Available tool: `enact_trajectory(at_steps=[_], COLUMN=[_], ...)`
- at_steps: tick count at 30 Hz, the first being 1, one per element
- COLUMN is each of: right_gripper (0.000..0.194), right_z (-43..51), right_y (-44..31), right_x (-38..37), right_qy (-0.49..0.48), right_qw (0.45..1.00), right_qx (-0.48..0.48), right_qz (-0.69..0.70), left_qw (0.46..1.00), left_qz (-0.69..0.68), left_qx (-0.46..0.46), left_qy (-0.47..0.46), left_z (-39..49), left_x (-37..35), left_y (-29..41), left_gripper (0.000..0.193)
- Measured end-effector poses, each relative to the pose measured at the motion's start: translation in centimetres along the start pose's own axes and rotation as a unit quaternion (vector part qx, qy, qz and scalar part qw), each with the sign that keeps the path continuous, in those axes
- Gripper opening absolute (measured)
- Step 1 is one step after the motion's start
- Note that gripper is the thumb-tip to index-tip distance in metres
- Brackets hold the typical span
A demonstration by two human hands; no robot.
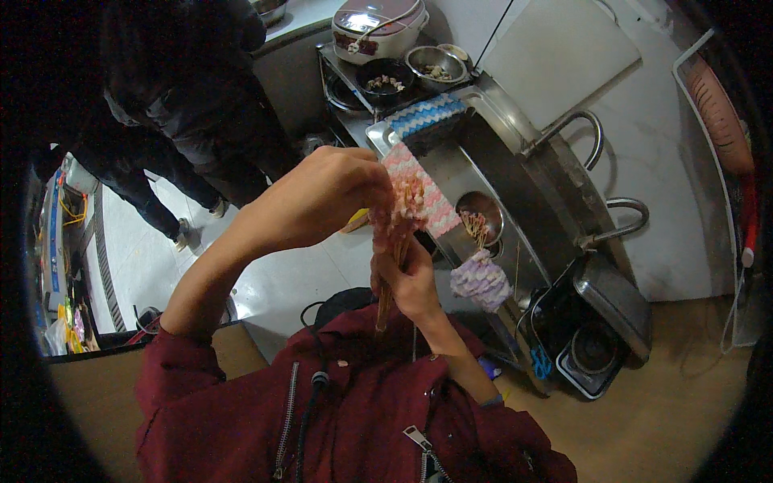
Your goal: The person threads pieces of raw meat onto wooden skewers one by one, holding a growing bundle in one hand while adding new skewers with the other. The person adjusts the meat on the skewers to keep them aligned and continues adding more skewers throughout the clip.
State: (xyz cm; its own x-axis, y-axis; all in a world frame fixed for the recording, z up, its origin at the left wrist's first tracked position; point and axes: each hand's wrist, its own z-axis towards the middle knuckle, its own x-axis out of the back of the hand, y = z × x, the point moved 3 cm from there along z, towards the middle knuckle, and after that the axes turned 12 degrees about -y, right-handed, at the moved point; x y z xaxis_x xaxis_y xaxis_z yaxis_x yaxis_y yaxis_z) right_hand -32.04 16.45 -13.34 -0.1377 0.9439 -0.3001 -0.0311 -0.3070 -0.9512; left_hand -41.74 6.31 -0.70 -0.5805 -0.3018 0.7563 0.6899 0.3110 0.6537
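Observation:
My right hand (413, 281) is closed around a bundle of thin wooden skewers (383, 308) in front of my chest. Pinkish pieces, apparently raw meat (395, 223), cover the upper part of the bundle. From the left, my left hand (356, 178) reaches over with bent fingers against these pieces; whether it grips one is hidden. Behind the bundle, a pink and white knitted cloth (438, 211) hangs over the sink's near edge. More thin sticks (475, 224) stand beside a steel bowl (492, 211) in the sink, close to a purple and white knitted cloth (480, 281).
The steel sink (522, 217) has two curved taps (595, 139). A blue and white cloth (429, 115) lies at its far left end. Beyond are a rice cooker (377, 30), a dark bowl (384, 90) and a metal bowl (436, 54) with food pieces. A person (199, 108) in dark clothes stands at upper left.

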Motion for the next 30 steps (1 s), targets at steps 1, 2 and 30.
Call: enact_trajectory(at_steps=[1,2,30], right_gripper=[0.011,0.012,0.029], right_z=[-0.1,-0.2,-0.8], right_y=[0.1,0.0,-0.2], right_x=[0.0,0.1,-0.3], right_qy=[-0.007,-0.017,-0.090], right_qw=[1.000,1.000,0.990], right_qx=[-0.003,-0.002,-0.039], right_qz=[0.007,0.015,0.098], left_qw=[1.000,1.000,0.993], left_qz=[0.002,0.005,0.066], left_qx=[-0.011,-0.022,-0.048], left_qy=[-0.004,-0.009,-0.081], left_z=[-0.1,-0.1,-1.2], left_x=[0.1,0.2,0.6], left_y=[0.1,0.3,1.1], left_gripper=[0.008,0.008,0.011])
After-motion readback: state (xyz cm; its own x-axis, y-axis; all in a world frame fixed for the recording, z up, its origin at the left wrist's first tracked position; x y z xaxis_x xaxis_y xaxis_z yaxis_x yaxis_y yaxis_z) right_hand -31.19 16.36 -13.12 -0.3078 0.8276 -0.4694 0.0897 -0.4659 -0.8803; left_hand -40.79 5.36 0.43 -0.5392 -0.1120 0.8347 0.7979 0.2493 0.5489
